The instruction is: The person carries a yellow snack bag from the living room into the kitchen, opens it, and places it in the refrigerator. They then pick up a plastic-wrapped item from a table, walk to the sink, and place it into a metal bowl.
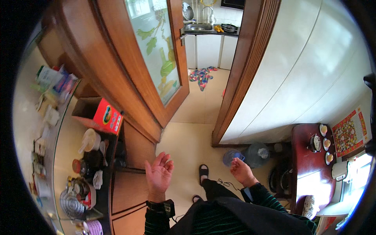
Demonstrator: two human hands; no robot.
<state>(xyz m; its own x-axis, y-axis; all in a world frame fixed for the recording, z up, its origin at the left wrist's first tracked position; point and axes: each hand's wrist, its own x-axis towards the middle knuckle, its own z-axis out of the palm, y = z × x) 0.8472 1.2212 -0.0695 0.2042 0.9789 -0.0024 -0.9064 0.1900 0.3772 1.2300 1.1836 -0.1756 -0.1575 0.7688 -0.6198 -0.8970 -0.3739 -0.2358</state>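
My left hand (159,174) is held palm up with its fingers apart and nothing in it, beside the wooden cabinet (129,191). Out in front of me on the right is my right hand (241,171), its fingers partly curled; no object shows in it. Behind its fingertips, on the floor, are a clear bluish plastic container (232,157) and a large water bottle (256,155). Both wrists carry dark bands. Ahead stands an open wooden door with a decorated glass panel (160,55).
Through the doorway are a checked cloth (202,77) on the floor and a kitchen sink (199,27). On the left, shelves hold a red cardboard box (110,116), jars and bowls. A dark red table (308,167) with an electric kettle (340,171) stands right. A cable (226,183) lies near my feet.
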